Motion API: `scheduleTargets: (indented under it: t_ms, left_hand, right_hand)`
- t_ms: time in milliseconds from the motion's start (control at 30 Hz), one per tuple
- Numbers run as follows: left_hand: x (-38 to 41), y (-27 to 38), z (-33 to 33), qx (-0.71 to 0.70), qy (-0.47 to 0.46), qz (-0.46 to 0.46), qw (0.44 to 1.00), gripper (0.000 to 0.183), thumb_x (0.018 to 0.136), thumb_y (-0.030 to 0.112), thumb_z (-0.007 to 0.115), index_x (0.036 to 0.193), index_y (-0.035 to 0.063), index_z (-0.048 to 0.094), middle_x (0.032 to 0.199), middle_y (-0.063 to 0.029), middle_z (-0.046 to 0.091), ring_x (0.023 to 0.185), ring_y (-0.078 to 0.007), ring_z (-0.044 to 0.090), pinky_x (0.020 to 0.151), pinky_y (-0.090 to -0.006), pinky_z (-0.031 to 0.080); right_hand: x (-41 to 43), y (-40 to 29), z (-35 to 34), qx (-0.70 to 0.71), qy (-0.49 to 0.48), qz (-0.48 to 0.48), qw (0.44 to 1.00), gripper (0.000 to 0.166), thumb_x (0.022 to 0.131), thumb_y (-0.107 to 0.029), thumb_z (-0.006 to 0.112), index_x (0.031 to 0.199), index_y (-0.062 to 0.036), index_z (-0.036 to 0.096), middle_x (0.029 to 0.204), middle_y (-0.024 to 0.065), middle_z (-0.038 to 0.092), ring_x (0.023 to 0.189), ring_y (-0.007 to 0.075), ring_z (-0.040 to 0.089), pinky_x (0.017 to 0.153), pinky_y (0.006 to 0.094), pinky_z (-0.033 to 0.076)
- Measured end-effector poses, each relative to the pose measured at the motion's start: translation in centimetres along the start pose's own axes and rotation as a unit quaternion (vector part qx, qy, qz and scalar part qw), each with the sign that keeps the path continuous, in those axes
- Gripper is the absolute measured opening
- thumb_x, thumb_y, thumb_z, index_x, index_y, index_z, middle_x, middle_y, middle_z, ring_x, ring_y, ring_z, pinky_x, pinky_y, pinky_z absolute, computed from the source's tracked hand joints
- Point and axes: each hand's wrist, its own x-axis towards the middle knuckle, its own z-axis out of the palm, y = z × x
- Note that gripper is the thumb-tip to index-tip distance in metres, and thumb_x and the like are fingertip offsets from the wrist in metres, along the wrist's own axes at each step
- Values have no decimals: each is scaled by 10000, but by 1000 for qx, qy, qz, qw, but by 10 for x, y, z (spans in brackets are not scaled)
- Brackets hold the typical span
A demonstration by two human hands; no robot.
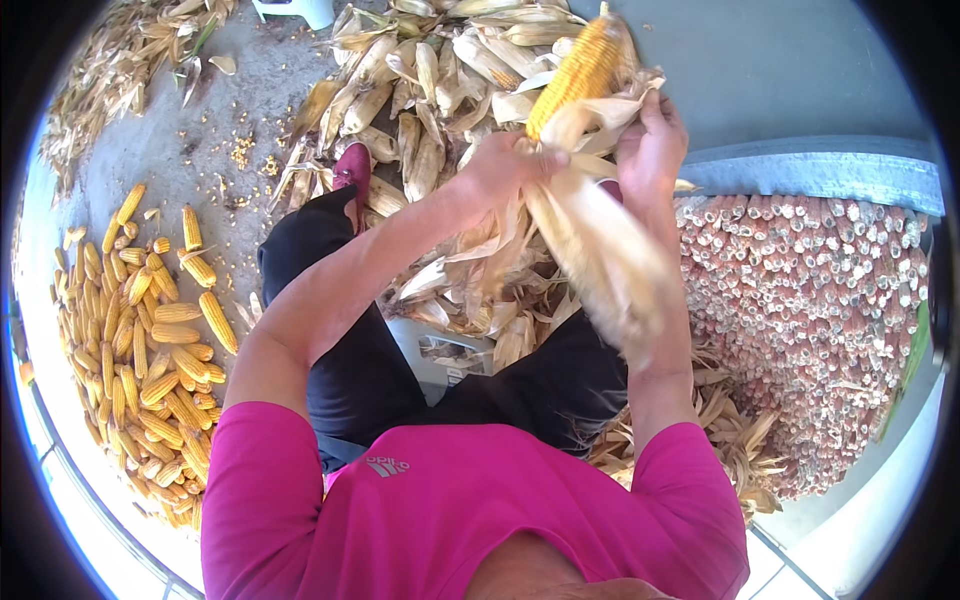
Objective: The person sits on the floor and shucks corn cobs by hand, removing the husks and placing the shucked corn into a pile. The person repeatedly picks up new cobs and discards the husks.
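Note:
Between my hands is an ear of corn (576, 75), its yellow kernels bare along most of its length and its tip pointing away from me. My left hand (510, 166) grips the base of the ear, where the husk is bunched. Dry husk leaves (600, 255) hang down from there towards my right forearm, blurred at their lower end. My right hand (654, 142) pinches a strip of pale husk (600, 116) beside the ear. Below and beyond my hands, unhusked ears (427, 142) lie heaped on the floor.
Husked yellow ears (161, 360) are piled on the left. Loose kernels (241, 150) dot the concrete floor. Stacked bare cobs (802, 322) rise on the right. Stripped husks (517, 300) lie between my legs, near a grey plastic stool (412, 345). More husks (127, 82) cover the far left.

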Motion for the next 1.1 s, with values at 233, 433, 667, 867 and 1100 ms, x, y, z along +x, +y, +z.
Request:
scheduleTargets:
  t_ms: [233,433,667,867,1100]
  left_hand:
    - [-1,24,-15,-264,44,-60,962,372,885,349,512,972,-11,554,805,-79,616,710,-152,623,627,-269,526]
    - [-8,22,-15,-201,47,-61,977,261,844,207,567,967,-23,572,758,-87,622,675,-149,622,572,-262,527]
    - [-11,38,-9,189,149,40,970,355,750,134,612,1051,-42,544,746,-66,613,620,-119,585,601,-253,503]
    - [-12,19,1,113,-7,120,986,555,713,169,671,1159,-54,428,969,-185,553,909,-262,578,842,-344,486]
    - [-10,48,-14,199,41,88,975,728,739,242,671,1306,-22,299,1187,-187,474,1138,-272,453,973,-361,364]
  right_hand:
    - [-46,-5,35,-61,-298,260,916,135,844,-135,595,913,-19,606,773,-3,614,673,61,564,644,207,467]
    - [-47,4,25,-153,-455,263,837,225,838,-219,605,910,-6,609,787,15,614,689,81,561,646,217,457]
    - [-22,-1,16,-111,-195,189,956,652,741,-409,685,1151,48,466,1006,105,572,958,189,551,867,331,437]
    - [-56,20,45,-154,-188,241,940,571,691,-158,733,1146,30,445,1012,115,563,912,192,568,810,316,473]
    - [-38,15,29,-299,-192,88,931,371,686,-49,702,1005,31,530,887,90,608,783,149,597,727,278,500]
